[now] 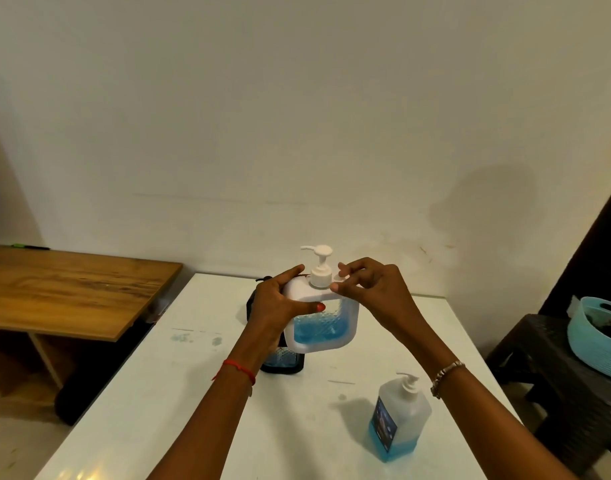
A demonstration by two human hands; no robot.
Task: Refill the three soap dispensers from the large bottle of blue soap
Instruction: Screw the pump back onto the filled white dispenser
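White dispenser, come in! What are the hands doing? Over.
Left hand grips white dispenser, part full of blue. Right hand at pump collar, grip unclear. Large bottle aside, nothing blocking.

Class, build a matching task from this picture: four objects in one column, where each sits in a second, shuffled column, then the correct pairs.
Column A
1. white square soap dispenser with pump
2. large clear bottle of blue soap
3. black-framed soap dispenser
4. light blue plastic basket

Column B
a. on the dark stool at the right
b. gripped by the left hand
c. standing alone on the white table, near right
d. on the table, partly hidden by the left arm

Pairs: 1-b, 2-c, 3-d, 4-a
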